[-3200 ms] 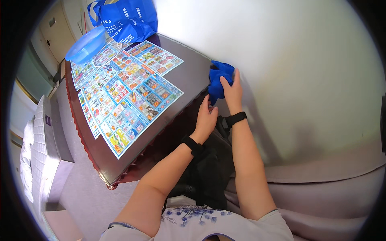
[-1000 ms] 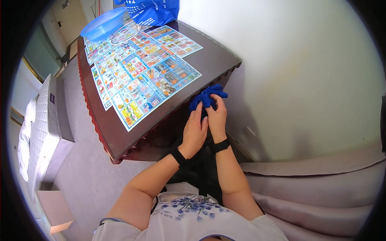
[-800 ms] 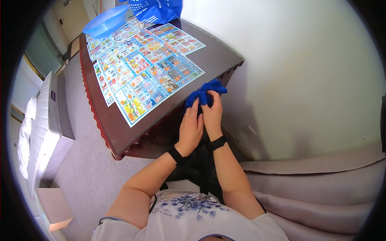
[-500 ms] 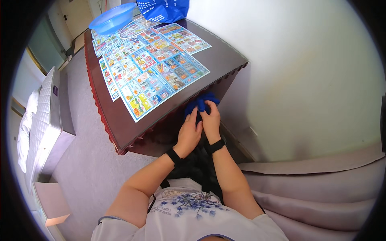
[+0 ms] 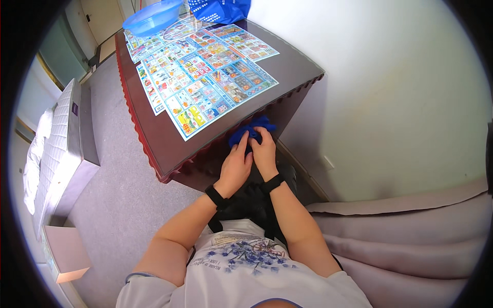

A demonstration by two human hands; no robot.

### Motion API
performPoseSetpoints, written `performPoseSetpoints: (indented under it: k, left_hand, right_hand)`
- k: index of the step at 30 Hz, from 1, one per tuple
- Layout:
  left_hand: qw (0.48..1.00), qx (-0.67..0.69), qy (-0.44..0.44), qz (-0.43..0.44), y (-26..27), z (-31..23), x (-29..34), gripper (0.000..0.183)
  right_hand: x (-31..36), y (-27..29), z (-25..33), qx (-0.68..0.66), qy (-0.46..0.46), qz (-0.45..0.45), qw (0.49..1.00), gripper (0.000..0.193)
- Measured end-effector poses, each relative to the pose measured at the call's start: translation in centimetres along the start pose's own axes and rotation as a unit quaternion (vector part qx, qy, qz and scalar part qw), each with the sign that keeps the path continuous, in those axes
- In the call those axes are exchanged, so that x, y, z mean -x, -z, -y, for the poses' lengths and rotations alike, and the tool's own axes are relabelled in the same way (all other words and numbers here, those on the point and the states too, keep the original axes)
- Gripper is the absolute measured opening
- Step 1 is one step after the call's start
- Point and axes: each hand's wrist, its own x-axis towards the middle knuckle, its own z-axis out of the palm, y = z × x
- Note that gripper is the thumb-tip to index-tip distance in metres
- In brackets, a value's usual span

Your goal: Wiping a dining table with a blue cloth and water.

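A bunched, dark blue cloth (image 5: 263, 122) is up against the near side of the table, just below its scalloped edge. My right hand (image 5: 264, 155) has its fingers bent and closed on the cloth's right part. Close beside it, my left hand (image 5: 236, 168) pinches the cloth's lower left with index finger and thumb drawn toward each other. Both hands nearly touch at the fingertips. The underside of the cloth is hidden behind the fingers. A black band circles each wrist.
Printed flyers (image 5: 205, 82) lie on the dark brown table (image 5: 287, 66). At its far end are a blue plastic basin (image 5: 152, 19) and a blue bag (image 5: 221, 11). A white wall (image 5: 395, 102) and a grey-pink curtain (image 5: 400, 241) border the right; a mattress (image 5: 59, 143) stands left.
The table has shifted slightly up and right in view. Both hands stay on the blue cloth, which is bunched a little differently between the fingers.
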Motion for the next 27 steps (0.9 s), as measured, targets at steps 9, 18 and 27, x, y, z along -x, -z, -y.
performPoseSetpoints:
  k: [9,18,27]
  left_hand:
    - [0.997,0.021,-0.04,-0.069,3.9,-2.7,1.5,0.051]
    - [0.999,-0.016,0.002,-0.028,2.8,0.5,3.0,0.051]
    - [0.997,-0.011,-0.022,-0.072,7.2,-1.7,5.4,0.051]
  right_hand:
    - [1.7,0.4,5.6,-0.039,0.032,-0.023,0.998,0.026]
    - [2.7,-1.9,1.6,0.002,0.02,0.018,1.0,0.027]
    - [4.6,-1.6,7.3,-0.06,0.081,0.03,0.994,0.029]
